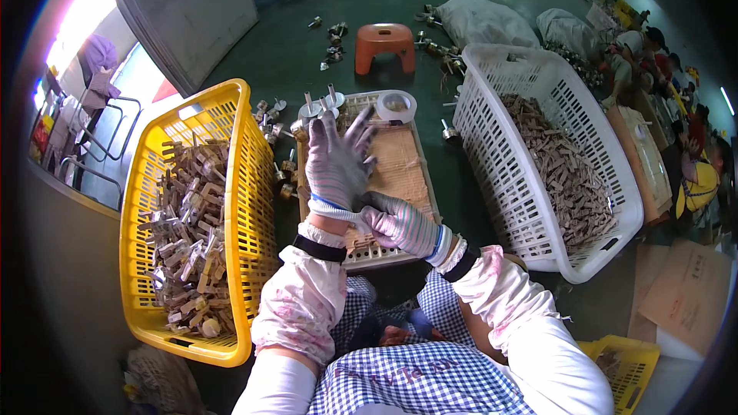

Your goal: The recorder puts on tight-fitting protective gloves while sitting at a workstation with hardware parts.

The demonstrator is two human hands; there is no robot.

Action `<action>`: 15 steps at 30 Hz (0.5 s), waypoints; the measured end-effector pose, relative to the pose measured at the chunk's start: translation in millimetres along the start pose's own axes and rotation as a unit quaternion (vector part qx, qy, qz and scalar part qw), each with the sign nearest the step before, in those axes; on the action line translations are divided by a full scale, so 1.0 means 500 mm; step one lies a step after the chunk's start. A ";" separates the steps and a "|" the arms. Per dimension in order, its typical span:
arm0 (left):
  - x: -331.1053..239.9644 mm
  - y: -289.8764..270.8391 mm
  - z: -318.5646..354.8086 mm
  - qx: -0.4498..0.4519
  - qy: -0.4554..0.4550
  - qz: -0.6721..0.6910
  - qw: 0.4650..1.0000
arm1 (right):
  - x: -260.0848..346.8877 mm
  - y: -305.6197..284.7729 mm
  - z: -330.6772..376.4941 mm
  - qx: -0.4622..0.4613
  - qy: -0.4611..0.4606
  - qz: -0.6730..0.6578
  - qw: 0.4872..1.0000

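Note:
Both my hands wear striped work gloves with dark, soiled palms and fingers. My left hand is raised over the work surface with its fingers spread, holding nothing. At its wrist, my right hand pinches the white glove cuff and stretches it out to the side. Under both hands lies a brown corrugated cardboard sheet on an upturned light plastic crate. A small round white tub sits at the crate's far end, and metal parts with upright shafts stand at its far left corner.
On the left, a yellow basket holds many small metal pieces. A white basket on the right holds grey-brown strips. Beyond the crate stands an orange stool. Metal parts lie scattered on the floor, and white sacks rest behind.

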State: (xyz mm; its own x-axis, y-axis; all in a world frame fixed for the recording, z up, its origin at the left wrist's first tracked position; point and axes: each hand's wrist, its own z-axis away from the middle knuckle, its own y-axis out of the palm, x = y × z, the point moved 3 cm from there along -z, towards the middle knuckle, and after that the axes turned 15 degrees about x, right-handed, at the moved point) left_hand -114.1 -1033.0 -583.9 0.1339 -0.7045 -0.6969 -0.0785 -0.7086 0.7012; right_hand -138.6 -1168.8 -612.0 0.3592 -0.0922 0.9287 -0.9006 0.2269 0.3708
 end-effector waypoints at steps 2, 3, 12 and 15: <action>0.005 -0.025 0.002 -0.095 0.002 0.071 0.993 | -0.002 0.006 -0.006 -0.013 0.002 0.032 0.999; 0.009 -0.048 0.001 -0.050 -0.019 0.041 0.998 | -0.003 0.006 -0.008 -0.027 0.005 0.064 0.998; 0.061 -0.065 0.013 0.069 -0.147 -0.910 0.382 | 0.037 -0.065 0.031 -0.202 -0.024 0.079 0.976; 0.177 -0.109 0.036 0.158 -0.095 -0.915 0.358 | 0.047 -0.032 0.030 -0.150 -0.045 0.192 0.969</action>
State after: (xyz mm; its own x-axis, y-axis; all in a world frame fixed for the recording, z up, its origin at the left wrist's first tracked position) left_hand -115.7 -1057.4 -686.5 0.1800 0.9830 0.0356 -0.1437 0.0621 -0.9877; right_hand -119.6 -1189.2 -596.3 -0.0238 -0.0260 0.9994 -0.8465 0.5324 -0.0063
